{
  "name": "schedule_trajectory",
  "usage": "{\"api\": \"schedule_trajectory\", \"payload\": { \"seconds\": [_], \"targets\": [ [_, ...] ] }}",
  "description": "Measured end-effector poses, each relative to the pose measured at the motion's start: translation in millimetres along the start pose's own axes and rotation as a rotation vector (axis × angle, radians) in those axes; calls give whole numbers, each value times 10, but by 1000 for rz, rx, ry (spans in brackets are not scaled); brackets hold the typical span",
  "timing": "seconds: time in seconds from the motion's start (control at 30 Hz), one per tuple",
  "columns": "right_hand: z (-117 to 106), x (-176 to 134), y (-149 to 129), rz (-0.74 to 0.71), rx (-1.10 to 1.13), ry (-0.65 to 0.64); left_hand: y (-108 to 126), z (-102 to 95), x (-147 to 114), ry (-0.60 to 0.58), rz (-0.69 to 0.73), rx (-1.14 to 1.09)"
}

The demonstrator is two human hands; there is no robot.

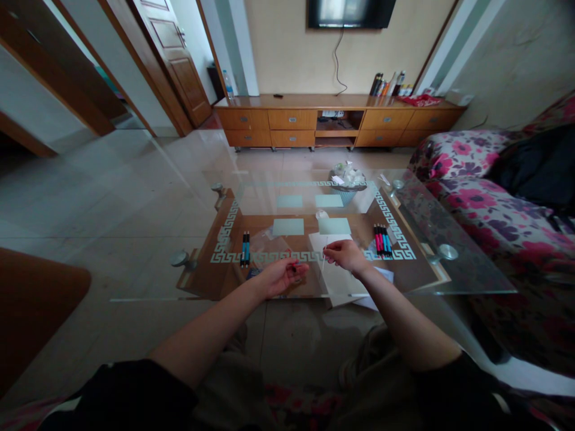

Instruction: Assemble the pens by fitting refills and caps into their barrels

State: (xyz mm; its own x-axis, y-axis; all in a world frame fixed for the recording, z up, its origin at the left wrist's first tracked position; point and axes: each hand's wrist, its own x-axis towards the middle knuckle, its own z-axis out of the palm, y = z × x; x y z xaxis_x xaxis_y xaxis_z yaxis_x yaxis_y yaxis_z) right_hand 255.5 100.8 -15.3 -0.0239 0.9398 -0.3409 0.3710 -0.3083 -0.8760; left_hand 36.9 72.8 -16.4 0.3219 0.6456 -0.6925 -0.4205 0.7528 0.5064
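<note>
Just below the middle of the frame, the left hand [282,276] lies palm-up on the glass counter [467,281], its fingers curled around a small red pen part [294,264] that pokes out toward the right; it is too small to say exactly which piece it is. A little to its right, the right hand [344,254] pinches a thin pale refill [323,262] between thumb and fingertips, so those fingers are closed on it too. The refill's long axis runs nearly up and down in the picture, its lower end hanging toward the near edge of the counter, and it sits in the gap between the two hands, near the red piece but not touching it. The right hand is therefore the nearer one to the refill, and the red piece lies to the left of it. Under the right hand lies a white paper sheet [341,284]. To the left of the left hand stands a row of blue pens [245,249], and to the right of the right hand a bunch of red and blue pens [382,240]. Further up the frame sits a small basket [347,194] full of scraps, beyond it a wooden TV cabinet [291,120], and a floral sofa [471,179] fills the right side.
</note>
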Motion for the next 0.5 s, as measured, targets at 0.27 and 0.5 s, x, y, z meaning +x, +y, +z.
{"api": "schedule_trajectory", "payload": {
  "seconds": [0.27,0.5],
  "targets": [
    [-13,10,55,-40,-190,7,1,-66,39,-29,66,89],
    [-7,61,124,-57,-239,16,-23,-108,49,-30,202,448]
  ]
}}
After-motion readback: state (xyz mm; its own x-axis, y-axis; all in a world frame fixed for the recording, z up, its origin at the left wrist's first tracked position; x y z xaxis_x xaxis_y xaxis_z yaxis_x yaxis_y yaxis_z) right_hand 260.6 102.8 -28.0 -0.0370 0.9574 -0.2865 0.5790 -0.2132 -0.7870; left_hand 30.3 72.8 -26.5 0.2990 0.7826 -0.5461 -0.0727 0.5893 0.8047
